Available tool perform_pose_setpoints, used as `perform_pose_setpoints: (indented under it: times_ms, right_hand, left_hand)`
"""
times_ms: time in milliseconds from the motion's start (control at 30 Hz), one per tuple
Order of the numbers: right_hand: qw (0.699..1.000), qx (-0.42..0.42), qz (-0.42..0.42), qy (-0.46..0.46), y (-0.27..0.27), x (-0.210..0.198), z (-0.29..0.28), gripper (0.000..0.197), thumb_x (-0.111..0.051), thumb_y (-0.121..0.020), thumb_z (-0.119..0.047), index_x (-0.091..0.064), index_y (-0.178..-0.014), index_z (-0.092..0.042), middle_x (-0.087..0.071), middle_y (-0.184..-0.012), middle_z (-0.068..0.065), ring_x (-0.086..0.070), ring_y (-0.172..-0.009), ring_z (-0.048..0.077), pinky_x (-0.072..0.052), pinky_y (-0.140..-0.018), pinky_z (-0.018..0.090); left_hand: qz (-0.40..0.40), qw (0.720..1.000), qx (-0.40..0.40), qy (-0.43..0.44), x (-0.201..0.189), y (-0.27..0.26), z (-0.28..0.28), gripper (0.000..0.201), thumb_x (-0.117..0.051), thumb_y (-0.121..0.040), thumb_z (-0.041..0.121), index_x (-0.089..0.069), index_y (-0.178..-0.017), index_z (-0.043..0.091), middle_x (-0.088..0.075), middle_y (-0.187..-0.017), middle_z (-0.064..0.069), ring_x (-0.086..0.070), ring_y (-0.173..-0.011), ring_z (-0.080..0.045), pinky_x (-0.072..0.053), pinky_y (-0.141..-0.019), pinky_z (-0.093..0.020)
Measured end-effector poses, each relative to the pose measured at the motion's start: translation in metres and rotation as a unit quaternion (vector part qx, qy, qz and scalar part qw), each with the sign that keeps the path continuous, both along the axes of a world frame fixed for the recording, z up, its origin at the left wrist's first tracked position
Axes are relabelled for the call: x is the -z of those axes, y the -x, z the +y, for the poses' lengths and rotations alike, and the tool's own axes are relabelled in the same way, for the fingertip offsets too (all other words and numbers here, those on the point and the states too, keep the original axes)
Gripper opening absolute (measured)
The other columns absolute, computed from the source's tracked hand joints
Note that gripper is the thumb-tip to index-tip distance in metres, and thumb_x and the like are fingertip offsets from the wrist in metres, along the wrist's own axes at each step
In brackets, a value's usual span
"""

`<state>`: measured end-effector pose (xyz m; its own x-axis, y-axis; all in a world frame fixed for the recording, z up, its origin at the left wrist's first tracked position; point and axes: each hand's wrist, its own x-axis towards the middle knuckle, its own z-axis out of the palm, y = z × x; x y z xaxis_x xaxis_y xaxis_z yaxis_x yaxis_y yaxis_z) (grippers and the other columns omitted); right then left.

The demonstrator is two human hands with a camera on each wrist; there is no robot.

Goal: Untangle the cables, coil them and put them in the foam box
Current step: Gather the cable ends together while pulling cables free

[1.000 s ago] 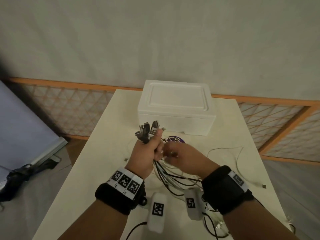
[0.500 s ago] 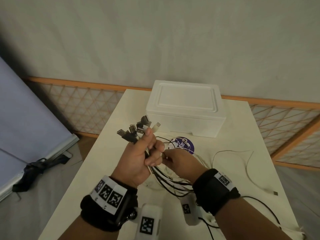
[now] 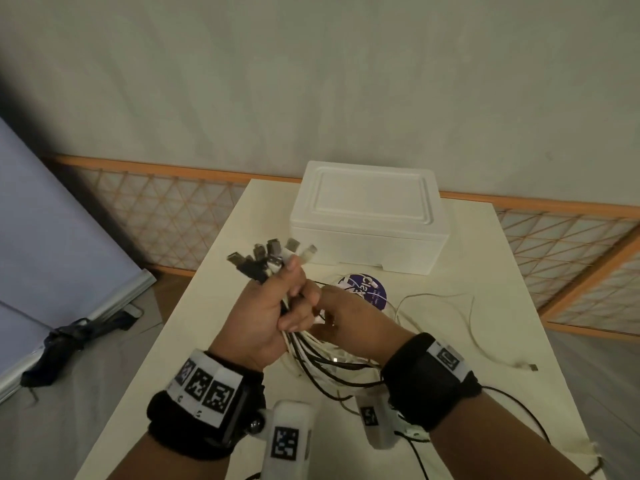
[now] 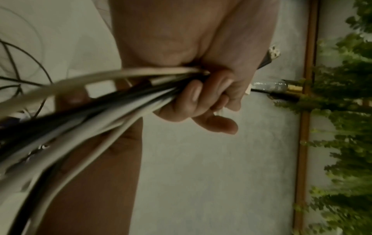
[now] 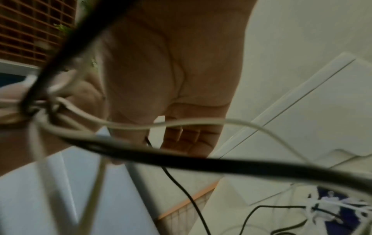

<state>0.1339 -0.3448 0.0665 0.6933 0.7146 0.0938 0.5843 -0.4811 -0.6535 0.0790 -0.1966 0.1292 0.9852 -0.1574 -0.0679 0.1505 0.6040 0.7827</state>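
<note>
My left hand (image 3: 277, 310) grips a bundle of black and white cables (image 3: 311, 355) in a fist above the table, and their USB plugs (image 3: 270, 258) fan out above my thumb. In the left wrist view the fingers (image 4: 201, 95) curl round the cables (image 4: 100, 103). My right hand (image 3: 346, 317) is pressed against the left fist, its fingertips hidden in the head view. In the right wrist view this hand (image 5: 181, 135) pinches a thin black cable (image 5: 181, 187). The white foam box (image 3: 367, 220) stands behind with its lid on.
A cream table (image 3: 194, 358) carries everything. A round purple label (image 3: 370, 292) lies in front of the box under some cable loops. A loose white cable (image 3: 471, 327) trails right and ends in a plug (image 3: 528, 367). A lattice fence and a grey wall stand behind.
My left hand has tilted the plug ends to the left and they have fanned out. My right hand has stayed at the cables beside the left fist.
</note>
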Motion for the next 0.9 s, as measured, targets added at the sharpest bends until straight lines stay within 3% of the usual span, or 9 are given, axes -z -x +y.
perform_pose_setpoints:
  times_ms: [67,167,267,400,500,633,733,800,900]
  right_hand:
    - [0.999,0.005,-0.037,0.017,-0.001,0.01,0.005,0.021,-0.056,-0.092,-0.03,-0.064,-0.098,-0.012,-0.064,-0.092,0.007,-0.059,-0.084,0.02,-0.047,-0.076,0.032]
    - [0.984,0.152,0.015,0.097,-0.017,0.033,-0.022,0.021,-0.046,-0.097,-0.024,-0.063,-0.101,-0.012,-0.067,-0.099,0.007,-0.061,-0.093,0.023,-0.046,-0.082,0.034]
    - [0.954,0.247,-0.011,0.171,-0.027,0.053,-0.066,0.025,-0.041,-0.099,-0.024,-0.062,-0.109,-0.015,-0.068,-0.105,0.006,-0.061,-0.098,0.023,-0.046,-0.086,0.034]
    - [0.922,0.368,-0.052,-0.112,-0.013,0.037,-0.089,0.015,-0.048,-0.094,-0.024,-0.061,-0.096,-0.018,-0.063,-0.087,-0.005,-0.06,-0.081,0.02,-0.051,-0.073,0.037]
    - [0.897,0.354,-0.218,-0.149,0.007,0.008,-0.101,0.012,-0.056,-0.091,-0.019,-0.064,-0.093,-0.01,-0.056,-0.087,-0.003,-0.052,-0.082,0.011,-0.044,-0.075,0.02]
    - [0.916,0.316,-0.018,0.245,0.016,0.003,-0.122,0.024,-0.065,-0.085,-0.038,-0.066,-0.105,-0.026,-0.057,-0.096,0.0,-0.059,-0.096,0.02,-0.046,-0.079,0.03]
    - [0.964,0.236,0.054,0.107,0.029,-0.012,-0.102,0.073,-0.077,-0.066,-0.054,-0.052,-0.131,-0.03,-0.051,-0.119,-0.008,-0.051,-0.112,0.011,-0.041,-0.1,0.029]
    - [0.98,0.148,0.136,0.01,0.044,-0.023,-0.058,0.094,-0.08,-0.058,-0.055,-0.041,-0.138,-0.028,-0.043,-0.126,-0.017,-0.044,-0.118,0.001,-0.033,-0.104,0.019]
    - [0.982,0.035,0.182,0.042,0.062,-0.009,-0.001,0.073,-0.084,-0.065,-0.037,-0.045,-0.124,-0.021,-0.057,-0.111,-0.011,-0.055,-0.1,0.006,-0.046,-0.09,0.023]
  left_hand:
    - [-0.001,0.999,-0.003,-0.037,-0.003,-0.001,0.002,0.048,-0.083,-0.062,0.048,-0.047,-0.055,0.016,-0.059,-0.06,-0.007,-0.029,-0.028,-0.002,-0.03,-0.036,-0.014]
    - [0.019,0.998,-0.057,-0.032,-0.003,0.0,0.021,0.043,-0.082,-0.065,0.043,-0.049,-0.056,0.016,-0.059,-0.065,-0.005,-0.029,-0.029,-0.001,-0.032,-0.037,-0.015]
    - [0.072,0.986,-0.148,-0.004,0.006,0.001,0.039,0.029,-0.063,-0.081,0.028,-0.051,-0.058,0.016,-0.059,-0.069,-0.003,-0.027,-0.032,-0.002,-0.031,-0.036,-0.015]
    - [0.136,0.964,-0.228,0.001,0.031,0.003,0.045,0.029,-0.058,-0.088,0.027,-0.049,-0.063,0.016,-0.054,-0.061,0.002,-0.027,-0.034,-0.004,-0.028,-0.036,-0.015]
    - [0.178,0.948,-0.26,-0.043,0.05,0.004,0.045,0.034,-0.057,-0.093,0.028,-0.045,-0.063,0.016,-0.05,-0.057,0.003,-0.033,-0.038,-0.006,-0.029,-0.037,-0.016]
    - [0.179,0.937,-0.285,-0.092,0.064,0.006,0.042,0.015,-0.063,-0.089,0.019,-0.062,-0.074,0.017,-0.054,-0.06,0.003,-0.048,-0.057,-0.008,-0.04,-0.052,-0.021]
    - [0.157,0.962,-0.22,-0.043,0.062,0.009,0.021,0.012,-0.067,-0.078,0.014,-0.064,-0.067,0.013,-0.056,-0.056,0.0,-0.055,-0.057,-0.014,-0.05,-0.064,-0.028]
    - [0.152,0.973,-0.171,-0.022,0.057,0.011,-0.004,0.016,-0.065,-0.078,0.014,-0.063,-0.062,0.011,-0.055,-0.053,-0.002,-0.058,-0.052,-0.016,-0.056,-0.059,-0.028]
    - [0.148,0.976,-0.152,-0.055,0.049,0.014,-0.028,0.031,-0.062,-0.087,0.018,-0.057,-0.056,0.011,-0.05,-0.048,-0.002,-0.05,-0.042,-0.014,-0.047,-0.044,-0.023]
